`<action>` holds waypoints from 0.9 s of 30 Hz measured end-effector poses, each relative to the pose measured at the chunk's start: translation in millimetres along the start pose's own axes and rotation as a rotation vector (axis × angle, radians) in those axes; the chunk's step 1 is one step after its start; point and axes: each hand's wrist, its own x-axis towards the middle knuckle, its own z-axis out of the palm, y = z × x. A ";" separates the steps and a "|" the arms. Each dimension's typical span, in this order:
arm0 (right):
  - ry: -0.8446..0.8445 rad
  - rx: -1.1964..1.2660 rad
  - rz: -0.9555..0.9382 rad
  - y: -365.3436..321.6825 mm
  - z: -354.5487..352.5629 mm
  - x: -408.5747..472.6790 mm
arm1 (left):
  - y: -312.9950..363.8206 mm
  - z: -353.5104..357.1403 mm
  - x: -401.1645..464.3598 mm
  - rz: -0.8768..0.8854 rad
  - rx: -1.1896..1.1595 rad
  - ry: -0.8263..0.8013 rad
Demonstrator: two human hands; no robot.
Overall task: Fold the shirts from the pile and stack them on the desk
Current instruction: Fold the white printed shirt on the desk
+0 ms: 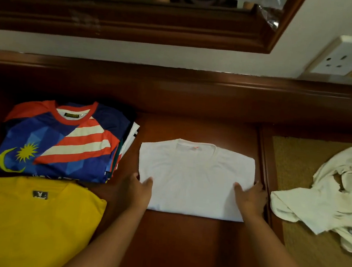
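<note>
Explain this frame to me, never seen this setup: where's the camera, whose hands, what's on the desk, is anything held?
There is no machine here. One wide-angle camera sits on a person's head and looks forward and down, so the two bare arms coming in from the bottom are the wearer's own. The left hand and right hand each grip a side edge of a folded white shirt lying flat in the middle of the wooden desk, thumbs on top. To the left is a stack of folded shirts topped by a blue flag-print jersey, and nearer the wearer a folded yellow shirt. To the right, on a woven mat, lies a crumpled white garment, apparently not yet folded.
</note>
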 end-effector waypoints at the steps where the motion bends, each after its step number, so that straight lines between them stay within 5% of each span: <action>1: -0.028 0.109 0.044 -2.7 -2.5 -1.1 | 3.9 -0.6 0.4 -0.024 -0.056 -0.019; 7: -0.203 0.444 0.146 -5.1 -15.1 -2.6 | 18.0 -17.0 12.1 -0.074 -0.148 -0.148; 13: -0.309 0.502 0.079 1.7 -23.2 -2.0 | 14.6 -28.6 4.2 -0.009 -0.212 -0.188; 18: -0.290 0.518 0.060 8.0 -24.8 -1.6 | 9.7 -26.2 -0.6 0.044 -0.321 -0.278; 23: -0.233 0.515 -0.061 14.7 -25.6 -6.0 | 12.6 -17.7 -10.6 0.295 -0.238 -0.231; 27: -0.182 0.436 -0.195 20.3 -29.3 -13.5 | 7.6 -12.4 -15.9 0.209 -0.295 -0.337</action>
